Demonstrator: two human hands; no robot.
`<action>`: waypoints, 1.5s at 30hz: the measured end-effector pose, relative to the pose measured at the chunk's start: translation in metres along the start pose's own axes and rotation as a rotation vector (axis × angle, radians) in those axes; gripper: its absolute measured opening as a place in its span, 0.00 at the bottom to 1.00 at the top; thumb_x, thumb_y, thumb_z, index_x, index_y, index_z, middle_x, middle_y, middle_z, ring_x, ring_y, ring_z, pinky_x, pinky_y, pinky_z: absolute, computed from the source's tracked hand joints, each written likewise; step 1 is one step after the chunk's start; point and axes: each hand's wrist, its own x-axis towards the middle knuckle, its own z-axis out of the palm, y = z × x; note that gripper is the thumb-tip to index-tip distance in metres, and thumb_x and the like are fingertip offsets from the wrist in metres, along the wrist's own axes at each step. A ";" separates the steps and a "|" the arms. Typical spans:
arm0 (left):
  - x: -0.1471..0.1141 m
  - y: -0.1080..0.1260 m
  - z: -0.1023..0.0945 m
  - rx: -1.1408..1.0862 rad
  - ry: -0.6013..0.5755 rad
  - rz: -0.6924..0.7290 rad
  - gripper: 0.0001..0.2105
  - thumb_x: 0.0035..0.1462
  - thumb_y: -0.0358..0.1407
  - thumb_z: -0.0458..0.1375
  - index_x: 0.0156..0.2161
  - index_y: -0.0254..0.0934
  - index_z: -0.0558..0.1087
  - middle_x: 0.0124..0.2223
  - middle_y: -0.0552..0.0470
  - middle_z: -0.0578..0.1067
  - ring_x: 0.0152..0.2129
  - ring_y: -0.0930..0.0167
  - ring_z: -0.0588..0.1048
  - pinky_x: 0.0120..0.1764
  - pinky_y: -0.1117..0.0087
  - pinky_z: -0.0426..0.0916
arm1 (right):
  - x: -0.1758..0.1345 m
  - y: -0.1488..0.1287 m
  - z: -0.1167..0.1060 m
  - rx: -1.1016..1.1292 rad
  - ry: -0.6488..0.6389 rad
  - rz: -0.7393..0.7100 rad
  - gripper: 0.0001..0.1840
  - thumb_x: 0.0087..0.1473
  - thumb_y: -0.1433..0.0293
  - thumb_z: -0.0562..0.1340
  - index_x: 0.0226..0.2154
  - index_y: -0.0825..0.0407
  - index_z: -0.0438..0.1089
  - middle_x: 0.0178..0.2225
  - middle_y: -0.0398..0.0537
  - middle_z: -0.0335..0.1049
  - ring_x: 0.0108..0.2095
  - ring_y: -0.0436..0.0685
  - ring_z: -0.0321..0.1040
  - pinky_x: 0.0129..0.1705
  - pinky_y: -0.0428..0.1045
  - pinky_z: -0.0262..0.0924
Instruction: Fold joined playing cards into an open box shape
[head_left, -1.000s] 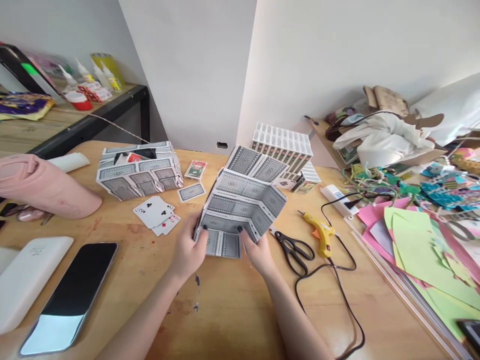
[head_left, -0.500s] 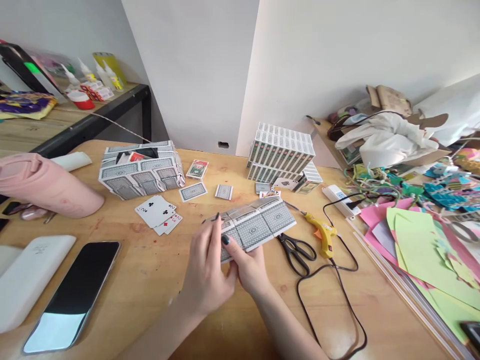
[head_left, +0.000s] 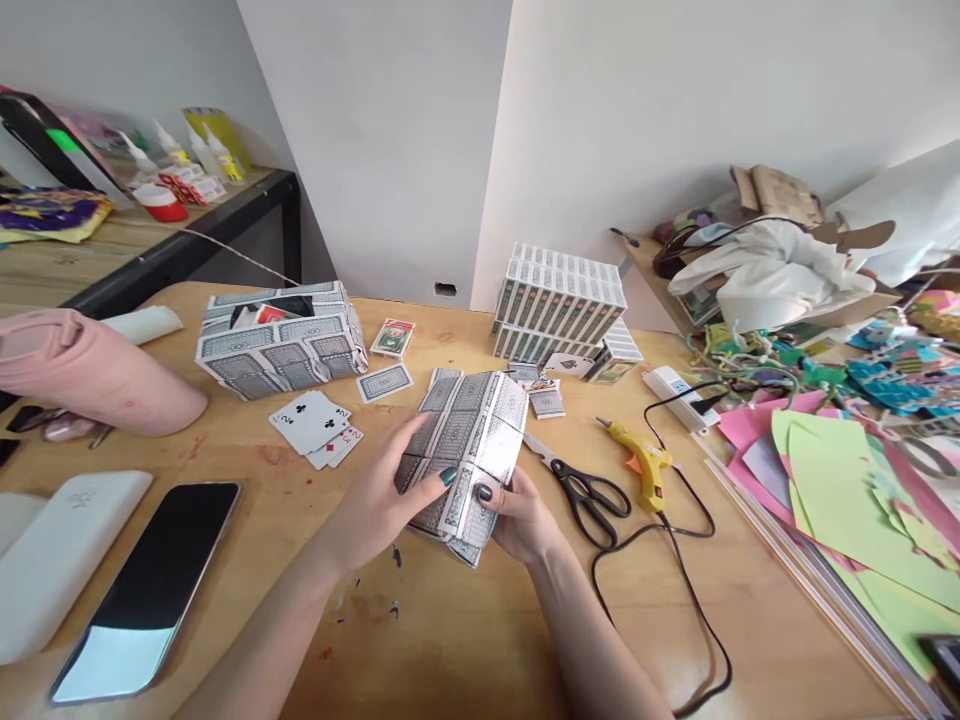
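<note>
A box covered in playing cards [head_left: 469,430], grey patterned backs outward, is tilted between my two hands above the middle of the table. My left hand [head_left: 382,505] holds its left side, thumb on the upper face. The right side is gripped by my right hand [head_left: 525,515], with the thumb on a card face and the other fingers partly hidden beneath. Just right of the box lie black-handled scissors [head_left: 589,500], slightly open, and a yellow glue gun [head_left: 641,465]. Left of it are loose face-up cards [head_left: 307,422] and a face-down card [head_left: 385,382].
A larger card-covered box [head_left: 281,340] stands at the back left near a card pack [head_left: 392,337]. Stacked card packs [head_left: 559,300] stand by the wall. A phone [head_left: 150,590] and pink tumbler [head_left: 105,375] lie left; a power strip [head_left: 679,398] and coloured paper [head_left: 862,510] lie right.
The card-covered box has turned from lying slanted to pointing away from me, showing more of its faces. My left hand has shifted left with its fingers spread along the side.
</note>
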 end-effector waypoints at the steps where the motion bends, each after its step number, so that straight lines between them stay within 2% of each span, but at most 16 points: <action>1: 0.001 0.001 0.002 -0.071 -0.022 -0.041 0.32 0.53 0.42 0.56 0.61 0.42 0.52 0.64 0.47 0.54 0.60 0.60 0.53 0.58 0.56 0.53 | 0.000 -0.002 0.000 -0.014 -0.003 0.000 0.26 0.35 0.64 0.70 0.40 0.54 0.69 0.39 0.53 0.74 0.42 0.63 0.71 0.45 0.58 0.65; 5: 0.003 0.004 0.010 -0.335 -0.139 -0.161 0.36 0.52 0.44 0.58 0.63 0.43 0.47 0.64 0.47 0.54 0.59 0.60 0.56 0.55 0.59 0.60 | -0.001 -0.012 0.001 -0.058 -0.053 0.001 0.26 0.34 0.62 0.70 0.39 0.55 0.70 0.38 0.54 0.74 0.42 0.64 0.70 0.44 0.58 0.65; 8: 0.004 0.004 0.013 -0.403 -0.143 -0.162 0.37 0.51 0.43 0.59 0.63 0.43 0.47 0.63 0.47 0.55 0.58 0.60 0.56 0.55 0.60 0.60 | -0.001 -0.015 0.000 -0.050 -0.059 0.003 0.25 0.34 0.63 0.70 0.38 0.55 0.71 0.37 0.53 0.75 0.42 0.64 0.71 0.44 0.58 0.66; 13: 0.004 -0.002 0.012 -0.426 -0.131 -0.221 0.37 0.50 0.42 0.59 0.63 0.44 0.48 0.62 0.46 0.59 0.58 0.57 0.57 0.53 0.58 0.62 | 0.000 -0.014 0.000 -0.024 0.014 0.053 0.22 0.33 0.65 0.70 0.35 0.56 0.72 0.34 0.53 0.76 0.39 0.63 0.72 0.43 0.58 0.66; 15: 0.004 -0.005 0.014 -0.419 -0.103 -0.237 0.38 0.50 0.41 0.59 0.63 0.43 0.47 0.62 0.45 0.58 0.58 0.57 0.57 0.53 0.57 0.61 | -0.003 -0.012 0.005 0.016 0.090 0.071 0.19 0.34 0.68 0.70 0.33 0.56 0.72 0.32 0.51 0.76 0.37 0.62 0.73 0.43 0.57 0.67; 17: 0.004 -0.006 0.017 -0.412 -0.073 -0.244 0.39 0.50 0.41 0.60 0.64 0.43 0.45 0.62 0.45 0.58 0.58 0.58 0.57 0.52 0.58 0.62 | -0.009 -0.010 0.013 0.063 0.228 0.047 0.17 0.37 0.68 0.69 0.33 0.55 0.71 0.31 0.50 0.76 0.36 0.61 0.73 0.42 0.57 0.67; 19: 0.005 -0.006 0.021 -0.409 -0.047 -0.238 0.40 0.49 0.40 0.60 0.64 0.43 0.45 0.61 0.44 0.60 0.57 0.58 0.60 0.51 0.59 0.63 | -0.016 -0.007 0.024 0.085 0.363 -0.019 0.17 0.42 0.66 0.67 0.36 0.53 0.69 0.34 0.49 0.76 0.36 0.60 0.73 0.42 0.56 0.68; 21: 0.005 -0.005 0.024 -0.412 -0.035 -0.220 0.39 0.48 0.39 0.60 0.63 0.41 0.46 0.58 0.43 0.63 0.55 0.58 0.63 0.50 0.59 0.65 | -0.022 -0.006 0.033 0.046 0.428 -0.094 0.18 0.45 0.65 0.66 0.40 0.51 0.67 0.38 0.49 0.74 0.40 0.58 0.72 0.42 0.55 0.68; 25: 0.005 -0.006 0.031 -0.427 -0.013 -0.189 0.38 0.47 0.37 0.59 0.63 0.38 0.49 0.54 0.43 0.68 0.51 0.59 0.67 0.47 0.62 0.68 | -0.027 -0.008 0.038 -0.063 0.376 -0.126 0.20 0.47 0.64 0.64 0.43 0.49 0.63 0.44 0.49 0.71 0.44 0.58 0.69 0.45 0.54 0.66; 28: 0.005 -0.010 0.036 -0.437 0.056 -0.168 0.38 0.47 0.37 0.59 0.63 0.38 0.48 0.57 0.43 0.65 0.52 0.60 0.66 0.47 0.63 0.68 | -0.026 -0.010 0.034 -0.112 0.311 -0.133 0.21 0.48 0.65 0.63 0.45 0.49 0.61 0.48 0.49 0.69 0.47 0.58 0.67 0.49 0.55 0.64; 32: 0.005 -0.015 0.038 -0.393 0.125 -0.141 0.37 0.49 0.41 0.59 0.62 0.42 0.49 0.60 0.46 0.61 0.55 0.61 0.63 0.52 0.62 0.63 | -0.022 -0.011 0.029 -0.204 0.309 -0.209 0.21 0.50 0.66 0.62 0.47 0.48 0.60 0.50 0.49 0.67 0.51 0.58 0.64 0.53 0.55 0.60; 37: 0.004 -0.015 0.032 -0.349 0.087 -0.139 0.39 0.49 0.45 0.60 0.63 0.43 0.48 0.63 0.45 0.55 0.58 0.60 0.58 0.55 0.60 0.59 | -0.020 -0.015 0.030 -0.310 0.284 -0.231 0.20 0.52 0.66 0.60 0.48 0.48 0.58 0.50 0.50 0.66 0.51 0.57 0.63 0.53 0.56 0.59; 41: 0.003 -0.012 0.032 -0.450 0.019 -0.130 0.40 0.49 0.46 0.60 0.63 0.42 0.46 0.64 0.45 0.53 0.58 0.59 0.56 0.54 0.61 0.62 | -0.021 -0.019 0.033 -0.367 0.293 -0.235 0.21 0.51 0.66 0.61 0.48 0.49 0.58 0.51 0.50 0.65 0.51 0.57 0.63 0.54 0.55 0.59; 45: 0.002 -0.009 0.036 -0.472 0.035 -0.141 0.41 0.47 0.42 0.62 0.63 0.44 0.46 0.64 0.46 0.54 0.58 0.60 0.58 0.54 0.60 0.61 | -0.022 -0.021 0.031 -0.269 0.272 -0.190 0.20 0.50 0.67 0.62 0.47 0.48 0.59 0.49 0.49 0.67 0.49 0.57 0.66 0.51 0.55 0.62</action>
